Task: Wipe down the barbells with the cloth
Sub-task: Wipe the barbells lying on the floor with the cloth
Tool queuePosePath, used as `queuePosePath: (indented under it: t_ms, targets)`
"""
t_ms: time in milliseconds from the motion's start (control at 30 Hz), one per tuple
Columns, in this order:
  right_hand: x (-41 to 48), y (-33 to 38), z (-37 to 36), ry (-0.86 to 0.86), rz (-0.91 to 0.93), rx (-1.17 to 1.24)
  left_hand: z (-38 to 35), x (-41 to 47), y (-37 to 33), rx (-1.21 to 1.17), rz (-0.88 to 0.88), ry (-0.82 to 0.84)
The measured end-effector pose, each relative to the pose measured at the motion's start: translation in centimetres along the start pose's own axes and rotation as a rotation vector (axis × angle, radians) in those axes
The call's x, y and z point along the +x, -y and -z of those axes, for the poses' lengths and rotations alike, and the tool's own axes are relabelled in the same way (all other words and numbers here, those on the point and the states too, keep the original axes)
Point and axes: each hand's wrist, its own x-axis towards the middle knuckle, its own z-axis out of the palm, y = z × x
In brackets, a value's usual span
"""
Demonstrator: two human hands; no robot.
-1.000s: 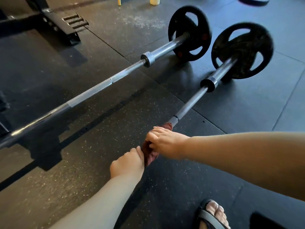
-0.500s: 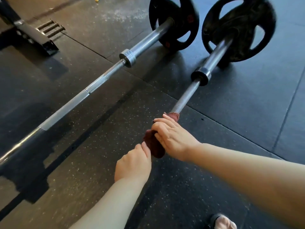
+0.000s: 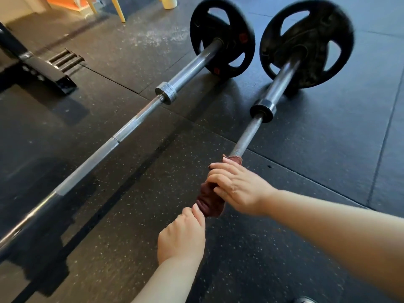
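Two steel barbells lie side by side on the black rubber floor. The right barbell [image 3: 249, 134] carries a black plate [image 3: 306, 42] at its far end. A dark red cloth [image 3: 209, 202] is wrapped round its shaft. My right hand [image 3: 236, 189] grips the cloth and the bar from above. Just behind it my left hand [image 3: 183, 235] grips the bare bar, its thumb touching the cloth's near edge. The left barbell [image 3: 122, 132] lies untouched, with its own black plate [image 3: 222, 38].
A black rack foot [image 3: 43, 71] with short pegs sits at the far left. Yellow chair legs [image 3: 119, 8] and a pale cup [image 3: 169, 2] stand at the back. A shoe tip [image 3: 303, 300] shows at the bottom right edge.
My right hand has slid the cloth up the right bar toward the collar and plate. My left hand followed along the bar. The camera moved closer to the plates.
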Motion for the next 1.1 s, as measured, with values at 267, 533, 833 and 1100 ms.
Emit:
queuePosePath:
  t_ms: [267,533,833,1100]
  targets:
    - [3.6,-4.5,1.6,-0.254,-0.505,0.061,0.1,0.0,-0.2,-0.054,0.025,-0.013]
    - [0.9,-1.8,1.1,-0.041,-0.050,0.003,0.6,-0.2,-0.2,-0.014,0.024,0.004]
    - [3.6,2.4,1.1,-0.187,-0.406,0.100,1.7,-0.7,-0.4,-0.080,-0.003,0.051]
    - [2.7,-3.1,2.3,-0.127,-0.139,-0.066,3.3,0.5,1.9,0.057,-0.366,0.218]
